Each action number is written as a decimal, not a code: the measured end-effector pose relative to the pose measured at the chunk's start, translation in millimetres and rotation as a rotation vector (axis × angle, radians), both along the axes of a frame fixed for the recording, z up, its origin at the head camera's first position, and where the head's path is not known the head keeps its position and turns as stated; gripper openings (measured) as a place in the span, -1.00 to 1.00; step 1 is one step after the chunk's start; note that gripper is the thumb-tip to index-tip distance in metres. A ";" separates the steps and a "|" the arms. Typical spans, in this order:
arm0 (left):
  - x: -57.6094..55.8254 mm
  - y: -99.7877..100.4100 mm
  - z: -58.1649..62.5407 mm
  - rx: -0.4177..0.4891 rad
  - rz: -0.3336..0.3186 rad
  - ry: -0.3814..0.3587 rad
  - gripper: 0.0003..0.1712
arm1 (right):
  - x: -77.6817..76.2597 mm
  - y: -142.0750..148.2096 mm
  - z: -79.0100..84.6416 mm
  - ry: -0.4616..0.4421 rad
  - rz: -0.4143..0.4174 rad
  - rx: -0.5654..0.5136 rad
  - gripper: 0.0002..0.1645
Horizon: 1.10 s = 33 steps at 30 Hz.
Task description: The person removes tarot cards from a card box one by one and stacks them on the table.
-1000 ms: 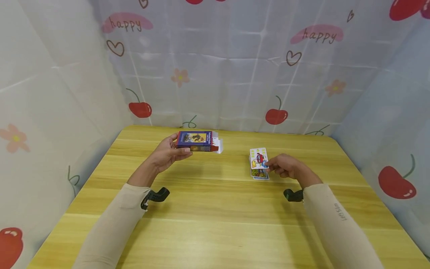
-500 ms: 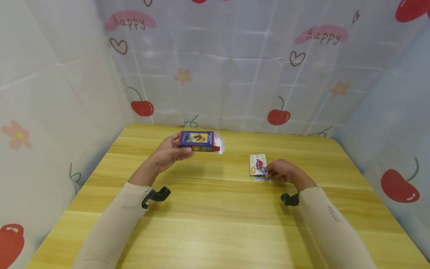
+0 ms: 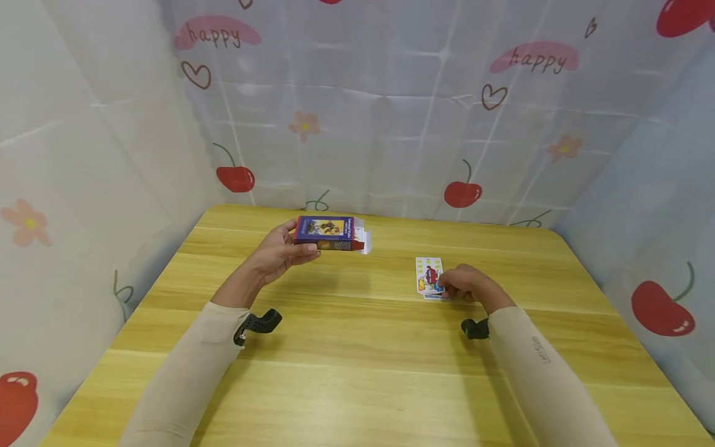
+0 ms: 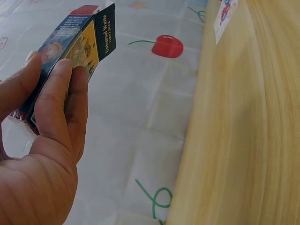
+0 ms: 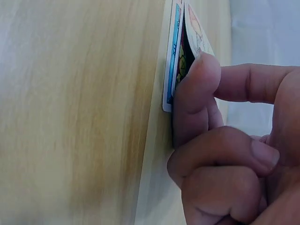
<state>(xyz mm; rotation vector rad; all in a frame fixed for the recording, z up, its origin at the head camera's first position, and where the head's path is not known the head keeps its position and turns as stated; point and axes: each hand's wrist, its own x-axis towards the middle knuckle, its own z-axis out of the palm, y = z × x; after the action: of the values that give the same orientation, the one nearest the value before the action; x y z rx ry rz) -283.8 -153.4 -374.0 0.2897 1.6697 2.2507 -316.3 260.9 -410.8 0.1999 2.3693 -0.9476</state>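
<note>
My left hand [image 3: 282,254] grips a dark blue tarot card box [image 3: 325,228] and holds it above the table. The box lies on its side with its flap [image 3: 364,239] open to the right. White card edges show at its mouth. On the right, my right hand [image 3: 469,284] pinches a white-bordered tarot card [image 3: 427,273] by its near right corner. In the right wrist view this card [image 5: 197,28] tilts up, with a gap above the blue-edged card [image 5: 171,61] on the table. How many cards lie underneath is hidden.
The light wooden table [image 3: 357,372] spreads in front of me. A patterned curtain [image 3: 368,124] with cherries and hearts hangs along its back and sides. Dark camera mounts [image 3: 262,324] stick out from both wrists.
My right hand has moved slightly toward me with the top card, which now covers more of the cards beneath. The left hand and the box stay almost still.
</note>
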 end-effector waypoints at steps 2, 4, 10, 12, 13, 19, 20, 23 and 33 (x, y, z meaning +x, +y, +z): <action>-0.1 0.0 1.4 0.003 -0.005 0.007 -0.14 | 0.1 -1.3 1.1 0.002 0.004 0.028 -0.66; -0.4 0.3 2.4 0.006 -0.010 0.011 -0.13 | 0.5 -2.6 2.3 0.004 0.018 0.055 -0.65; -0.7 1.0 4.2 -0.008 -0.008 0.014 -0.16 | 0.3 -5.4 4.2 0.013 0.047 0.141 -0.67; -0.7 1.3 4.5 -0.013 -0.008 0.014 -0.17 | 0.0 -5.9 4.2 0.017 0.054 0.168 -0.68; -0.7 1.4 4.7 -0.014 -0.008 0.015 -0.16 | 0.0 -6.3 4.5 0.021 0.057 0.179 -0.68; 0.4 1.7 5.7 -0.008 -0.009 0.015 -0.15 | 0.6 -7.5 5.2 0.047 0.059 0.222 -0.63; 0.6 1.6 5.8 -0.006 -0.009 0.017 -0.15 | 0.8 -8.0 5.2 0.050 0.058 0.222 -0.63; 1.4 1.3 6.1 -0.003 -0.011 0.018 -0.12 | 1.1 -9.5 4.7 0.055 0.044 0.211 -0.64; 2.0 1.8 5.4 -0.009 -0.012 0.019 -0.12 | -1.0 -14.8 3.0 0.126 0.044 0.204 -0.61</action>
<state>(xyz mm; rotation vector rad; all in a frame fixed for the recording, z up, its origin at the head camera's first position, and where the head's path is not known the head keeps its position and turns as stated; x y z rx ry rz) -281.8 -151.6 -368.7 0.3194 1.6830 2.2382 -317.3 246.1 -407.8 0.1696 2.5756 -0.7166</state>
